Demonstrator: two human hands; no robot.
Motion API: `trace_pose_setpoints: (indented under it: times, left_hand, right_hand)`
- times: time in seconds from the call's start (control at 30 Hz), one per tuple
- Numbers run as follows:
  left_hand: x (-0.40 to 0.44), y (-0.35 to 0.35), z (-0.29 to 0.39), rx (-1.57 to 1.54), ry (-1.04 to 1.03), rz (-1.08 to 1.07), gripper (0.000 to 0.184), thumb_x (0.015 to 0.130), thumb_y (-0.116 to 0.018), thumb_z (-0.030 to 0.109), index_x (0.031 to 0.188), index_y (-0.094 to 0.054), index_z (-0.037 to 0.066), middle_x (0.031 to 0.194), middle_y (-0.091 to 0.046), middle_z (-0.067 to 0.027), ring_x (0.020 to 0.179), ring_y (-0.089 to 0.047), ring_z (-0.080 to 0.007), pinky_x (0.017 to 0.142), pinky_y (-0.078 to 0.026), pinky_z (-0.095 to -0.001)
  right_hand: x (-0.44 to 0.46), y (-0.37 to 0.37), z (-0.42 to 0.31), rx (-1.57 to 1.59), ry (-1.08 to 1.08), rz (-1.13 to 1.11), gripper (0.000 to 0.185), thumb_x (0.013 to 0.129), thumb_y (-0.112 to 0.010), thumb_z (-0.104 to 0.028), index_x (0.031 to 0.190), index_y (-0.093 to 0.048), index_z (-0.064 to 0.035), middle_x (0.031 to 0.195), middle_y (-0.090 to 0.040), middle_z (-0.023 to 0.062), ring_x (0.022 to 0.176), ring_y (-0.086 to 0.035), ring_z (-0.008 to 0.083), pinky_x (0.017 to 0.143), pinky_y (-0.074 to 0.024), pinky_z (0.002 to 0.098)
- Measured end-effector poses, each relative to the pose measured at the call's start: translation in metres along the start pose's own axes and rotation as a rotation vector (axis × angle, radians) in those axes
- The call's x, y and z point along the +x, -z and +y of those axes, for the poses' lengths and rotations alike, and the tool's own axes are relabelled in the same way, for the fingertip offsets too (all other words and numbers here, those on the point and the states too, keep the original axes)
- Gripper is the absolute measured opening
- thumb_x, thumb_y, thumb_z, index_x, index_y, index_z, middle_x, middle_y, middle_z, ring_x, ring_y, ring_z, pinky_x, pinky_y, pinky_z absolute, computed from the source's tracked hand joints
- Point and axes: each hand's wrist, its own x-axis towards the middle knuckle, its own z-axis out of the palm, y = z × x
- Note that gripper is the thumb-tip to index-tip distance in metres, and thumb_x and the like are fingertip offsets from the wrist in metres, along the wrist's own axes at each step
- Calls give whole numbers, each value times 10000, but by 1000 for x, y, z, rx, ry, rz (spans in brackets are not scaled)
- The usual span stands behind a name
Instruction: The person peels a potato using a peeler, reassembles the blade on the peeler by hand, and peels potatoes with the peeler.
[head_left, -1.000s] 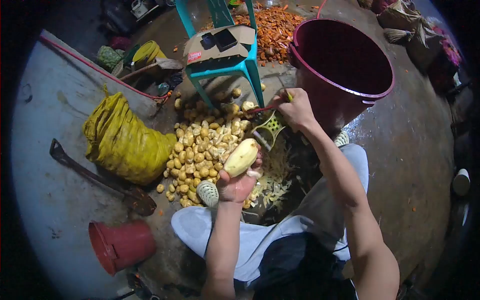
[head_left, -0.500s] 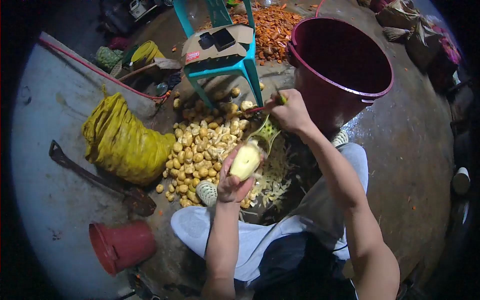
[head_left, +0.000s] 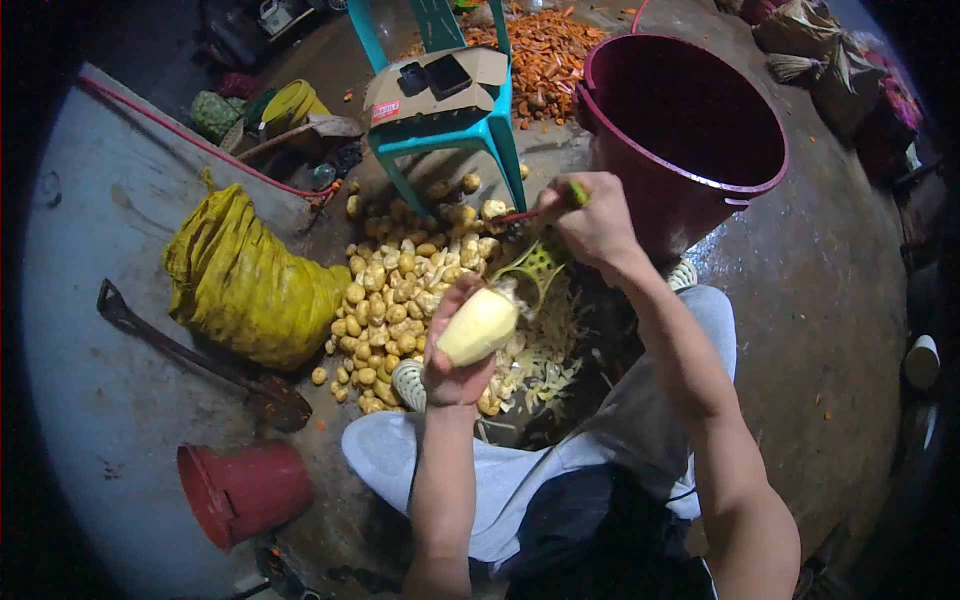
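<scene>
My left hand (head_left: 455, 365) cups a large peeled potato (head_left: 480, 327), pale yellow and smooth, tilted with its upper end toward my right hand. My right hand (head_left: 597, 220) is closed around a green-handled tool (head_left: 576, 193); its working end cannot be made out. Just beyond the potato's upper end is a green, perforated plastic thing (head_left: 540, 268), partly behind my right hand. Below my hands lies a heap of potatoes (head_left: 400, 290), some brown-skinned and some partly pale. Pale peelings (head_left: 545, 370) are scattered on the floor to its right.
A teal chair (head_left: 490, 125) bearing cardboard and dark devices stands ahead. Carrot pieces (head_left: 550, 60) lie behind it. A big maroon bin (head_left: 650, 170) is at right. Leftward are a yellow sack (head_left: 250, 280), a shovel (head_left: 190, 350) and a red bucket (head_left: 265, 490).
My left hand has turned the potato so it lies more slanted, shifted slightly left. My right hand has moved a little to the right and up, away from the potato.
</scene>
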Motion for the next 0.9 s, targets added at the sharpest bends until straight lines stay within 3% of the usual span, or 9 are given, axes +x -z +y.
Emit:
trace_pose_setpoints:
  times: [0.03,0.17,0.23,0.3,0.4,0.5,0.73,0.77,0.9]
  left_hand:
    - [0,-5,4,-30,27,88,1090,627,-851,505,1421,-317,-17,1338,-495,-161,1257,-492,-280,1109,-365,-425]
    - [-5,17,-43,-255,244,53,836,794,-728,471,1382,-379,-11,1311,-522,-162,1215,-520,-323,1029,-440,-457]
    - [-4,25,-56,-375,415,54,775,838,-678,483,1380,-397,6,1306,-527,-165,1200,-528,-333,1011,-452,-459]
    - [3,33,-58,-334,287,359,683,870,-629,493,1348,-455,38,1293,-514,-254,1141,-550,-356,956,-494,-467]
    - [29,41,-23,-340,35,317,573,939,-513,467,1351,-485,70,1250,-556,-212,1097,-571,-337,930,-492,-425]
    - [40,62,0,-197,-103,296,538,952,-482,447,1351,-492,86,1280,-547,-216,1097,-587,-326,887,-513,-394]
    - [29,32,3,-262,75,393,568,978,-387,474,1369,-463,70,1258,-566,-238,1019,-634,-305,728,-522,-320]
    - [29,27,1,-201,98,411,568,983,-374,481,1372,-461,77,1245,-578,-228,1009,-630,-284,730,-505,-309]
    - [22,31,-7,-146,91,248,521,993,-380,444,1372,-466,98,1211,-598,-199,937,-582,-238,797,-455,-315]
  right_hand:
    - [1,5,-6,27,-56,35,214,771,-660,-198,704,-620,2,616,-561,201,540,-540,259,588,-457,372]
    - [5,-5,18,-15,-237,-14,226,773,-676,-235,771,-669,-9,636,-580,221,562,-584,317,609,-474,402]
    - [2,-14,40,-109,-56,-87,261,761,-694,-259,831,-679,-8,692,-606,247,658,-638,385,629,-483,436]
    - [5,-13,48,-106,-86,-79,247,770,-690,-247,830,-679,-9,727,-618,244,673,-633,385,635,-482,430]
    - [9,5,38,223,-138,-99,218,801,-664,-249,798,-674,-31,710,-617,230,670,-619,397,608,-476,437]
    - [2,19,24,-482,30,8,219,802,-660,-262,753,-655,-48,692,-614,215,687,-621,400,619,-480,466]
    - [-3,-4,38,-98,-26,-6,280,824,-657,-197,663,-552,7,513,-442,125,489,-464,142,508,-404,361]
    - [-4,-7,39,-171,-62,-48,282,814,-667,-258,765,-643,18,647,-552,249,584,-573,393,585,-461,412]
    - [-12,-18,30,-33,-79,-84,284,830,-670,-252,774,-641,25,602,-533,218,524,-547,227,577,-458,367]
